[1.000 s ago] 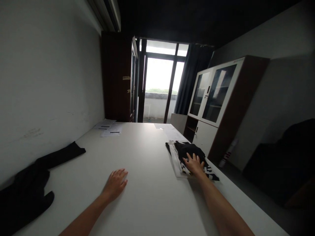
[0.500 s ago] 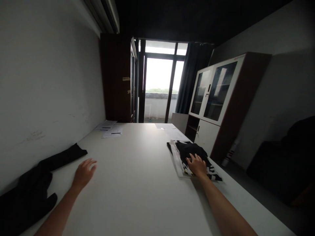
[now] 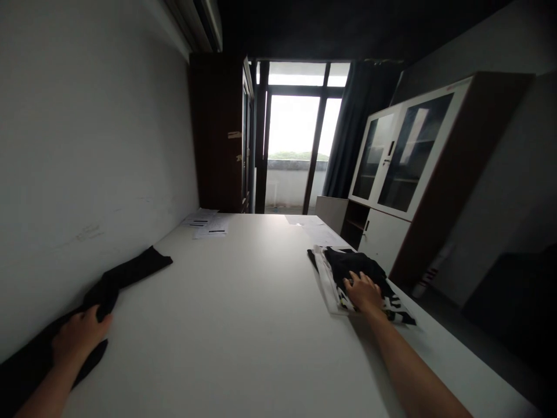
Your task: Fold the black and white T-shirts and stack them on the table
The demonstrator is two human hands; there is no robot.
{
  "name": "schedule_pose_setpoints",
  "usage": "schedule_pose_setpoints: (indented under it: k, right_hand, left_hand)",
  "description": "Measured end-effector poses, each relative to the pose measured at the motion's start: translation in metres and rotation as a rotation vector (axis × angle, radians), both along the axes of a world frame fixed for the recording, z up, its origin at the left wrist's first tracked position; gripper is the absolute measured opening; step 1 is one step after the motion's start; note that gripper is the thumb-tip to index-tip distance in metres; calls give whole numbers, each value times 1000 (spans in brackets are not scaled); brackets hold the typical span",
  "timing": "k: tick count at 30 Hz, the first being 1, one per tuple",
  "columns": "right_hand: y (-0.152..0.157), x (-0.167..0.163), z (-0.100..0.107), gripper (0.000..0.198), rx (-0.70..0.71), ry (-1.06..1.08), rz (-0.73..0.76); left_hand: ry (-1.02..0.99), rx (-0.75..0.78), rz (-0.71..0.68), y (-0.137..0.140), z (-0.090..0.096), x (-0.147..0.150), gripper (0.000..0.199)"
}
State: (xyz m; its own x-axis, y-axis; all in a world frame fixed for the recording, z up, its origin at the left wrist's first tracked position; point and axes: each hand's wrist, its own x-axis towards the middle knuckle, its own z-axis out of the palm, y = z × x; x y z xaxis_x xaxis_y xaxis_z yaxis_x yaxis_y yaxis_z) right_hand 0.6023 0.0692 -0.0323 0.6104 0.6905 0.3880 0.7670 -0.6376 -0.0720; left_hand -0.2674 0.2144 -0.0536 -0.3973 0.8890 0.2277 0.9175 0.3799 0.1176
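Observation:
A black garment lies along the left wall, one narrow part reaching away from me over the table. My left hand is on its near part, the fingers curled onto the cloth and black fabric showing between thumb and forefinger. On the right side of the table, a stack of folded clothes holds black, white and patterned pieces. My right hand rests palm down on the stack with its fingers spread, holding nothing.
The white table stretches away towards the window. Printed papers lie at its far left corner, more sheets at the far right. A glass-door cabinet stands beyond the right edge, a dark cabinet at the back left.
My left hand has moved left and towards me, from over the bare table onto the black garment. My right hand stays on the stack. The view has turned slightly left.

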Motion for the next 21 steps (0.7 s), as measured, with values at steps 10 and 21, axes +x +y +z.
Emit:
schedule_pose_setpoints:
  k: [10, 21]
  right_hand:
    - [35, -108, 16, 40, 76, -64, 382]
    - [95, -209, -17, 43, -104, 264, 621]
  left_hand:
    - [105, -3, -461, -9, -1, 148, 56]
    - [-4, 11, -732, -40, 22, 331, 52]
